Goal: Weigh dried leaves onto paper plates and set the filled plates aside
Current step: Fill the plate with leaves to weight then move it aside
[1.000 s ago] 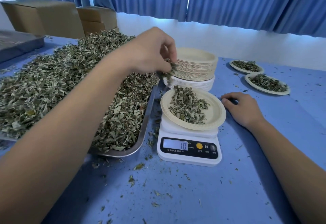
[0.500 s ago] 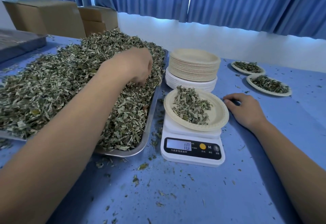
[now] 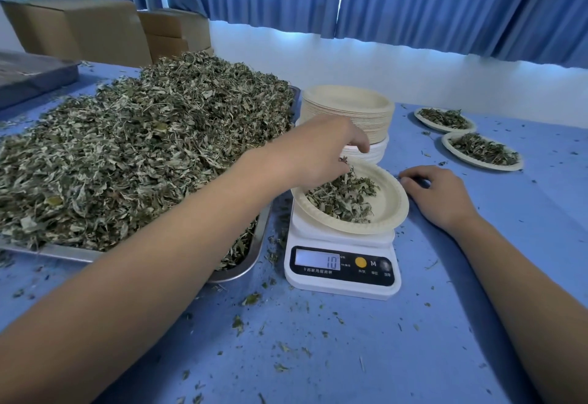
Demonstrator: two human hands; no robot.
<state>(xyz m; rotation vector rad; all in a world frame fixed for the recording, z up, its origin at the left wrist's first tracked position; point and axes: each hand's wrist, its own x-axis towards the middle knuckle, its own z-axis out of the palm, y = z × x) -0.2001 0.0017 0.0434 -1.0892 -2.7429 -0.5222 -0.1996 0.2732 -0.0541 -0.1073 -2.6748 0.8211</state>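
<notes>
1. Head view: the paper plate point(image 3: 393, 209) sits on the scale point(image 3: 342, 287), w/ a loose heap of dried leaves point(image 3: 343, 200) on its left half. The right half is bare. The display reads 10.
2. Your L hand point(image 3: 321, 152) hangs over the plate's far-left rim. Its fingers point(image 3: 362, 144) are bunched & point down, pinching a few dried leaves at the tips.
3. Your R hand point(image 3: 442, 195) rests palm-down on the counter point(image 3: 318, 356), just right of the plate. Its fingers are loosely curled & hold nothing. The tips are near the rim; can't tell if they touch it.
4. The metal tray point(image 3: 251, 259) lies just left of the scale, heaped w/ the bulk leaf pile point(image 3: 143, 149). Your L forearm crosses its near-right corner.
5. The stack of empty plates point(image 3: 350, 107) stands behind the scale, partly hidden by your L hand.
6. The far filled plate point(image 3: 420, 118) & near filled plate point(image 3: 447, 146) lie at the right, well apart from the scale, w/ rims close together.
7. Leaf crumbs dot the counter. Cardboard boxes point(image 3: 79, 31) stand far left, w/ blue curtains point(image 3: 413, 5) behind.
</notes>
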